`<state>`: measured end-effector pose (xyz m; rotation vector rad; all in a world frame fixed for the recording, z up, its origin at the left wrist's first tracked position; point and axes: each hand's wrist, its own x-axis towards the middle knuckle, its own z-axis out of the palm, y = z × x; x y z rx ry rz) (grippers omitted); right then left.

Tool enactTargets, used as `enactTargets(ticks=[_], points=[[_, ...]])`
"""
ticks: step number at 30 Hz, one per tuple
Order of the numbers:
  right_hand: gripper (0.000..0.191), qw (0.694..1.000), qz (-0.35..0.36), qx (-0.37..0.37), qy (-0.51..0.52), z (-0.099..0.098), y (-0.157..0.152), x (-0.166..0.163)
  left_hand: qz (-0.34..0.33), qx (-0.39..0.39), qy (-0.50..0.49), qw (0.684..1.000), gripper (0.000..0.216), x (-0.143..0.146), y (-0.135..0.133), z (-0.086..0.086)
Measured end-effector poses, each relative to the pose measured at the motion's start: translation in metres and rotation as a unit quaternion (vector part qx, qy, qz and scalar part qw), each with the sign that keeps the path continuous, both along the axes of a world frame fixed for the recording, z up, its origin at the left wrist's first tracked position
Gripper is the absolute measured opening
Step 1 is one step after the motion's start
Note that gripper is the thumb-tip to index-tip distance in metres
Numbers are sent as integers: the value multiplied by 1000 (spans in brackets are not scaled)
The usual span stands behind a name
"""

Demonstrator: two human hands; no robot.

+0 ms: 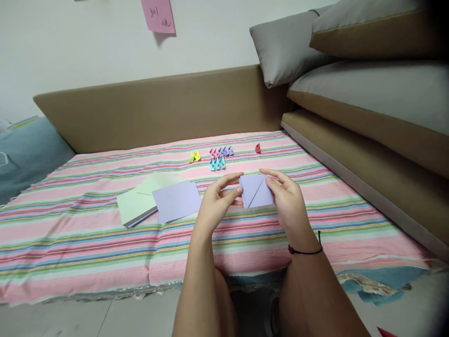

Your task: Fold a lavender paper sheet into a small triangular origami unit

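Between my two hands is a folded lavender paper point(255, 191), roughly square, with a diagonal fold edge across its face. My left hand point(221, 196) pinches its left edge, thumb in front and fingers behind. At the upper right edge, my right hand point(286, 193) grips it the same way. The paper is held up above the striped cloth. To the left of my left hand, lavender sheets point(177, 201) lie partly over a stack of pale green paper point(135, 206).
Beyond my hands sit small folded paper pieces: yellow ones point(194, 157), pink and purple ones point(221, 152), light blue ones point(217, 164) and a red one point(258, 148). A striped cloth point(87, 252) covers the seat. Grey cushions point(372, 89) are stacked at right; a backrest point(157, 112) stands behind.
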<state>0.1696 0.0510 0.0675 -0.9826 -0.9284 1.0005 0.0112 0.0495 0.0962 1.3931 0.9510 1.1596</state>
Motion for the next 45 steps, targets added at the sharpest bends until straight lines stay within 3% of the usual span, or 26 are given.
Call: enactTargets(ticks=[7,10,16,23,31,35,38,40,43,45], points=[[27,998,51,-33,27,6,-2,-4,46,-14,-23,999,28,2,0,2],[24,998,47,-35,5,5,-2,-5,75,-19,-39,996,34,3,1,2],[22,999,33,5,-19,5,-2,-6,94,-21,-49,994,32,4,4,0],[15,990,119,55,-57,12,-7,-1,153,8,-76,985,41,3,3,-2],[12,956,137,118,-233,16,-13,17,92,69,16,993,14,-2,4,-1],[11,947,53,159,-276,19,-16,18,65,36,-32,997,25,-5,3,0],[9,969,-68,144,-188,19,-16,12,-6,14,-115,993,50,-7,-1,5],[10,976,-108,128,-139,17,-15,7,-47,38,-125,990,66,-5,-5,9],[11,968,-122,146,-162,16,-14,2,33,108,-106,988,87,1,-9,13],[9,955,-127,173,-203,16,-15,1,99,131,-102,981,84,5,-12,16]])
